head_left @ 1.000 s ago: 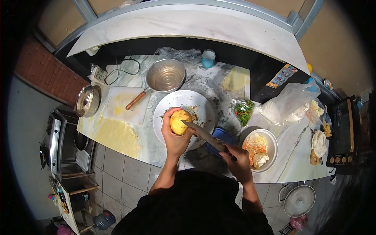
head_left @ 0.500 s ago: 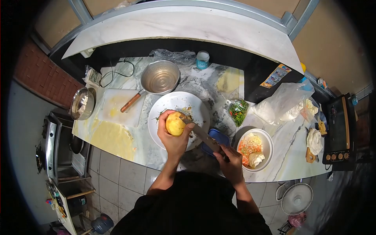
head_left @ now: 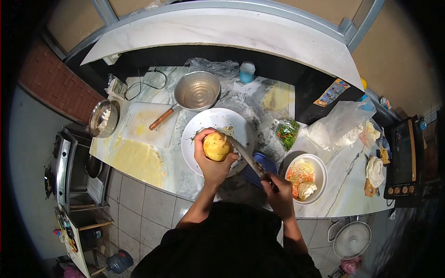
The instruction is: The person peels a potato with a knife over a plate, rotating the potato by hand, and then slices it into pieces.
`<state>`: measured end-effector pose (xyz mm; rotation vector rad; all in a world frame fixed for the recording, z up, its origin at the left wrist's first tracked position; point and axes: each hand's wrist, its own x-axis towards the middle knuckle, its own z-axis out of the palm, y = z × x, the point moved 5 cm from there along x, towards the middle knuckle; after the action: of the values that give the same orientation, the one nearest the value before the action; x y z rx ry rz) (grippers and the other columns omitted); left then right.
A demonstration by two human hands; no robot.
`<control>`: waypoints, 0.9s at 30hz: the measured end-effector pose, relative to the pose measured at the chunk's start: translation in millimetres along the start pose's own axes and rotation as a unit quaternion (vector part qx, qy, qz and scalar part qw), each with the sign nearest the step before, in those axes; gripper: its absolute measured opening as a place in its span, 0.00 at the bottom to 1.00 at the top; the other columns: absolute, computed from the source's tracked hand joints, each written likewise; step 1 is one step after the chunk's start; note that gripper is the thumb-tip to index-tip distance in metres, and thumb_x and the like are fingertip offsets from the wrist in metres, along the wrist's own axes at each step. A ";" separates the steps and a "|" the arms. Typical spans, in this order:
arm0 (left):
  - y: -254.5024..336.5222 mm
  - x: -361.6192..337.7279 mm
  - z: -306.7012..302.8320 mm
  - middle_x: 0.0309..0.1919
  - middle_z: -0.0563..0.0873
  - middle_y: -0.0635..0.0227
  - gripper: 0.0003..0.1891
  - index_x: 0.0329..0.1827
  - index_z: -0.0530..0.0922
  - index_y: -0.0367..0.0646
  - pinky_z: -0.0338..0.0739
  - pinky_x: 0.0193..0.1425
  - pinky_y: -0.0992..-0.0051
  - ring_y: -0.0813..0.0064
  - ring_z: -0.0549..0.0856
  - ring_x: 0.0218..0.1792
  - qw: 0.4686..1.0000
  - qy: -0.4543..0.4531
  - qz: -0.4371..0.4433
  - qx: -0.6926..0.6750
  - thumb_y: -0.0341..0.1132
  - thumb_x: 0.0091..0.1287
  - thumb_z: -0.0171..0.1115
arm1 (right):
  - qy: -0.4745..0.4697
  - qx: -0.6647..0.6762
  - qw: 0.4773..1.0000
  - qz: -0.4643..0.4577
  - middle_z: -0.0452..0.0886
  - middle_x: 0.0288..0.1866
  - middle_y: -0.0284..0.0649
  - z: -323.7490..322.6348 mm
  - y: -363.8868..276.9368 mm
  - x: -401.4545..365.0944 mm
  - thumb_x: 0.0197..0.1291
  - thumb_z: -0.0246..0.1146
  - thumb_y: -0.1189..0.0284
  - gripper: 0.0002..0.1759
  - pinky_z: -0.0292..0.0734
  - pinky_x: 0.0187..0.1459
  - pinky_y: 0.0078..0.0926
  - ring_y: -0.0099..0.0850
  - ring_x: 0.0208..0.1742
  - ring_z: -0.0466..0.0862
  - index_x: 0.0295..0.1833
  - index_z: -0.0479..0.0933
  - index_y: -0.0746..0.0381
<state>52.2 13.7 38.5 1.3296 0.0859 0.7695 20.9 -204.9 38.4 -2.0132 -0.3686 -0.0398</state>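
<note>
My left hand (head_left: 213, 170) is wrapped round a yellow, mostly peeled potato (head_left: 217, 145), held above the large white plate (head_left: 243, 124). Bits of peel and green scraps lie on that plate. In my right hand (head_left: 280, 193) is the dark handle of a knife (head_left: 250, 160). Its blade slants up and left, with the tip end beside the potato's right side; whether it touches cannot be made out. Below the blade is a blue plastic tray or lid (head_left: 267, 163). Close to my right hand stands a white bowl (head_left: 322, 175) of diced orange and pale food with a creamy lump.
Behind the plate stands a metal pan (head_left: 196, 92) with a wooden handle, partly over a white cutting board (head_left: 139, 121). Bagged green and red chillies (head_left: 288, 133), a blue-labelled jar (head_left: 247, 73) and plastic bags (head_left: 333, 123) lie around. A steel bowl (head_left: 104, 121) is left, an oven (head_left: 402, 160) right.
The potato has turned in my left hand, and the knife's blade has shifted to the potato's right edge, seen more edge-on. The whole view has moved slightly.
</note>
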 end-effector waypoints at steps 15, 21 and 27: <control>4.3 5.6 -4.1 0.46 0.77 0.68 0.43 0.59 0.66 0.39 0.76 0.48 0.79 0.80 0.78 0.44 1.000 -0.021 0.009 0.006 0.51 0.48 0.82 | -0.050 -0.003 0.999 -0.013 0.83 0.34 0.47 -2.6 -6.9 2.9 0.56 0.70 0.76 0.15 0.75 0.34 0.26 0.34 0.31 0.83 0.48 0.81 0.72; -2.0 6.1 -10.7 0.44 0.78 0.69 0.40 0.56 0.70 0.39 0.76 0.50 0.79 0.79 0.79 0.43 1.000 0.004 -0.015 -0.003 0.22 0.36 0.82 | -0.040 -0.021 0.999 -0.014 0.82 0.31 0.45 -5.3 -9.1 2.5 0.55 0.71 0.76 0.16 0.74 0.32 0.26 0.33 0.28 0.81 0.48 0.81 0.72; -4.8 5.6 -13.4 0.43 0.78 0.69 0.38 0.54 0.71 0.38 0.76 0.49 0.79 0.80 0.79 0.43 1.000 0.008 -0.014 0.005 0.21 0.36 0.81 | -0.027 -0.042 0.998 -0.037 0.82 0.31 0.45 -2.1 -10.0 1.7 0.56 0.72 0.74 0.17 0.76 0.30 0.29 0.36 0.29 0.83 0.49 0.80 0.70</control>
<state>52.3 27.8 32.6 1.3298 0.1210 0.7563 20.1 -202.2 48.3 -2.0861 -0.4830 -0.0488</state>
